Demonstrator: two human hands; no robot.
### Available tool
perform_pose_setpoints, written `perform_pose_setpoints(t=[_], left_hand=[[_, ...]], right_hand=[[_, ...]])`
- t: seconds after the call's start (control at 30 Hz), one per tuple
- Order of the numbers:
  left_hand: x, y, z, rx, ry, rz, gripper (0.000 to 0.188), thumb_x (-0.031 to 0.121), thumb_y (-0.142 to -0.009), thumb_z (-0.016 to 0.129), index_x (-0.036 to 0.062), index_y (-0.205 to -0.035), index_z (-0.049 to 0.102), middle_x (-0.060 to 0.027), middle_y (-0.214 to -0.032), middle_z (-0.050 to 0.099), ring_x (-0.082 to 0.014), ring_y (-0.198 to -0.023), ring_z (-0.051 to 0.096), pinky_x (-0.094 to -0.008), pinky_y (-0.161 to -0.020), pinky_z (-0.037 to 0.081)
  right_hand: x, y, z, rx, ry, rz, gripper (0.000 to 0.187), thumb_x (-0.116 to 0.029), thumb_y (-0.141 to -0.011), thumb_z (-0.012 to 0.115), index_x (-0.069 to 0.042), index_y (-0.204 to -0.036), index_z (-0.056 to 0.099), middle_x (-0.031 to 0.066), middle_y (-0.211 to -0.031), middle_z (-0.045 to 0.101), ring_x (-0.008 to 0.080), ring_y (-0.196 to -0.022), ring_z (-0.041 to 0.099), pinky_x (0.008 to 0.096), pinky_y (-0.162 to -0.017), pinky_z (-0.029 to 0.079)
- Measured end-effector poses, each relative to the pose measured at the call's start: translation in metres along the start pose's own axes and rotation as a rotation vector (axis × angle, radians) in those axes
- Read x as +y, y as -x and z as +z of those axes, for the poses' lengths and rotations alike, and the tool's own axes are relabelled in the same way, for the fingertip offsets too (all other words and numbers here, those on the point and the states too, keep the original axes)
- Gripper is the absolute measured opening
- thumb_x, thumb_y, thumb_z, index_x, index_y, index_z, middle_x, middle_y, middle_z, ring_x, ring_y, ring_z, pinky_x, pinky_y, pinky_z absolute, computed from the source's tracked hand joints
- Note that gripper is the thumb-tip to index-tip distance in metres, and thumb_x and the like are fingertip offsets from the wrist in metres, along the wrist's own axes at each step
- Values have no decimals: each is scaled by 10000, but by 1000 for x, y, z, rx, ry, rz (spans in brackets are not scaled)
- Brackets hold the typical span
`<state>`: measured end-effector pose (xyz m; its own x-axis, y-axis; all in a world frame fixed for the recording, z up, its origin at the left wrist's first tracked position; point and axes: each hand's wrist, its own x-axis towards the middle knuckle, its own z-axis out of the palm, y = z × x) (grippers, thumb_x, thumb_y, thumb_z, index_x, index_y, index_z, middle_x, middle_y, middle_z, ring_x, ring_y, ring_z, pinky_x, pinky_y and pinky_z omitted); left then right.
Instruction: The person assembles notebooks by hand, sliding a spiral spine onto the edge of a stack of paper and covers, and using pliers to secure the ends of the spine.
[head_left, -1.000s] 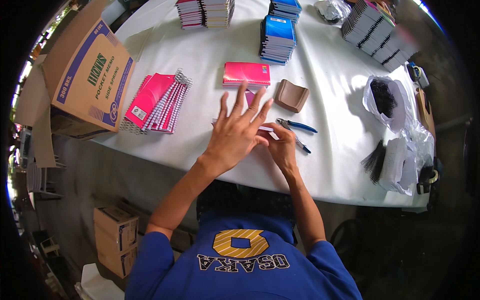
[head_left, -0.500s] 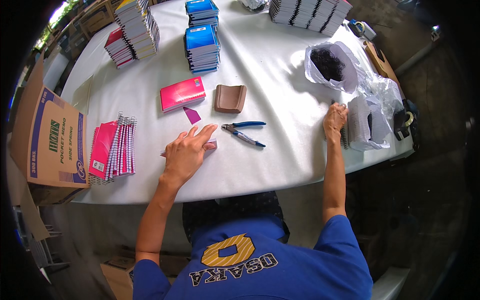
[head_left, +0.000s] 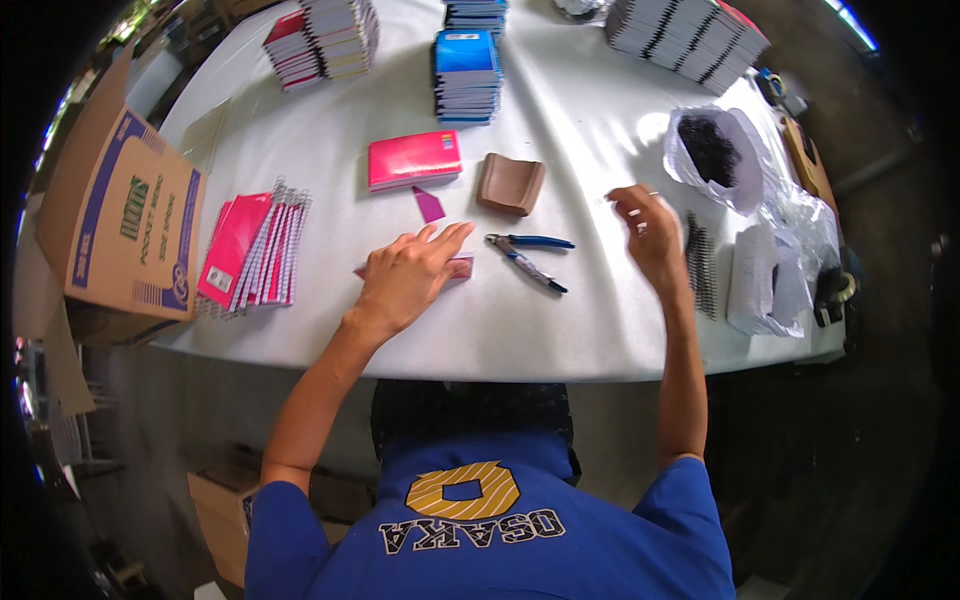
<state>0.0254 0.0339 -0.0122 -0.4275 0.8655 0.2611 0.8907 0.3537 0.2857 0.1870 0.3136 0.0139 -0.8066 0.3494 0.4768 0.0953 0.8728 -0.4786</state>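
Observation:
My left hand lies with fingers stretched over a small pink-purple booklet, mostly covered by the hand. Raised above the cloth, my right hand has its thumb and fingertips drawn together; what they may hold is too small and blurred to make out. Just right of that hand lies a row of dark spiral binding coils. Blue-handled cutting pliers rest between my hands. Beyond the left hand are a purple card piece, a pink notebook stack and a brown curved block.
A cardboard box stands at the left, beside fanned pink spiral notebooks. Blue notebooks and other stacks stand at the back. At the right are a bag of black coils and a white paper-wrapped bundle.
My right hand has left the coils and moved leftward, its fingertips together. My left hand stays over the booklet. The whole view has shifted.

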Motion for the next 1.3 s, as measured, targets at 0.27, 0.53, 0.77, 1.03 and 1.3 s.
perform_pose_setpoints(t=[0.27, 0.53, 0.77, 1.03, 1.3], left_hand=[[1, -2, 1, 49, -122, 92, 558, 285, -871, 672, 206, -1398, 506, -39, -1278, 634, -304, -1147, 617, -518, -1027, 434], [-2, -4, 4, 43, -43, 43, 557, 309, -863, 676, 262, -1394, 514, -15, -1257, 649, -292, -1085, 646, -514, -1032, 433], [-4, -7, 3, 17, -43, 25, 523, 322, -871, 666, 272, -1375, 536, 8, -1251, 655, -260, -1089, 647, -516, -1017, 454], [-8, -5, 3, -1, -70, 52, 533, 327, -864, 668, 278, -1376, 529, 31, -1279, 639, -242, -1111, 639, -530, -1013, 459], [-6, -7, -1, -7, -36, 74, 496, 419, -868, 637, 206, -1313, 588, -53, -1201, 671, -271, -1066, 657, -493, -972, 491]], right_hand=[[-72, 1, 73, -381, -459, 14, 197, 72, -870, 594, -7, -1025, 688, 90, -848, 631, 174, -717, 600, 324, -655, 489], [-68, -10, 71, -523, -522, -19, 188, 39, -908, 504, 8, -992, 670, 101, -741, 615, 163, -619, 547, 324, -609, 475], [-65, -13, 75, -550, -699, 57, 143, 29, -927, 507, 12, -997, 631, 74, -776, 616, 135, -661, 548, 307, -630, 480], [-66, -21, 74, -651, -700, 74, 135, 28, -923, 506, 17, -962, 634, 75, -789, 621, 125, -681, 557, 295, -628, 479], [-58, -30, 83, -519, -548, -358, 99, 24, -917, 534, 23, -930, 631, 70, -724, 609, 134, -627, 563, 311, -579, 466]])
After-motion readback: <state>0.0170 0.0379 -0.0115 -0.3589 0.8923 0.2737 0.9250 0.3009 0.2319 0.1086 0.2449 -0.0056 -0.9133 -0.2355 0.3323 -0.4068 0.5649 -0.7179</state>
